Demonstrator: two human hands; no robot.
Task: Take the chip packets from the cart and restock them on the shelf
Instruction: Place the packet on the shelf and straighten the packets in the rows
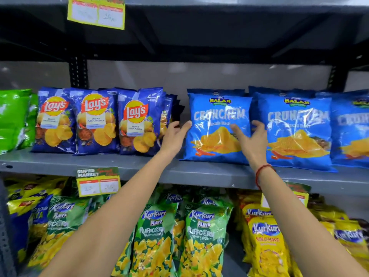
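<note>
A third Crunchem packet (353,128) is cut off at the right edge; handwriting on the yellow price tag (96,13) is blurred; the right hand (252,141) hides part of the middle packet (217,126).

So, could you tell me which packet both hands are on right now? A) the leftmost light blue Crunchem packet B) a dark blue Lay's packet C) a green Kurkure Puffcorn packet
A: the left hand touches the left edge of the leftmost Crunchem packet and the right hand lies on its right side.
</note>
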